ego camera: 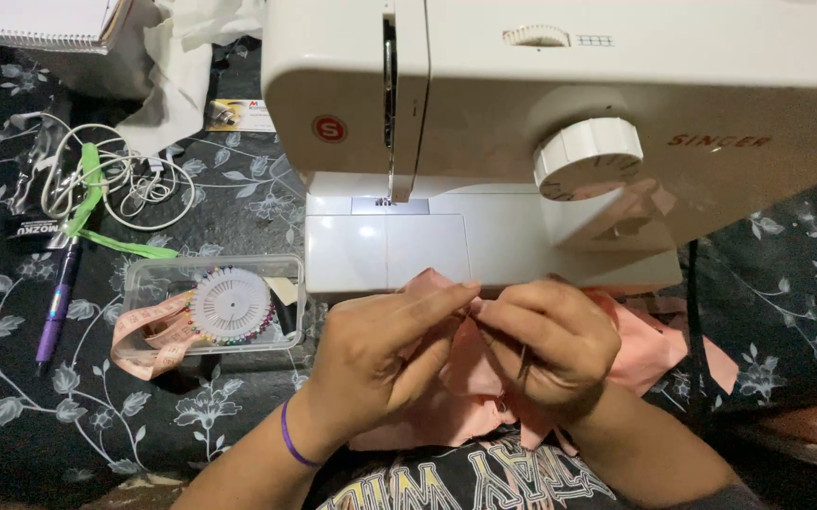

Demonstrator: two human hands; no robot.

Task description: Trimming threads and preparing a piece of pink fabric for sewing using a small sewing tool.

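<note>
Both hands meet just near of the white sewing machine, the left hand and right hand pinching the pink fabric between closed fingers. The cloth bunches under the fingers and spreads right over the surface.

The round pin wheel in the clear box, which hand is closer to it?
The left hand. It sits just right of the pin wheel and its clear box, pinching the pink fabric. The right hand is farther right, beyond the left hand.
</note>
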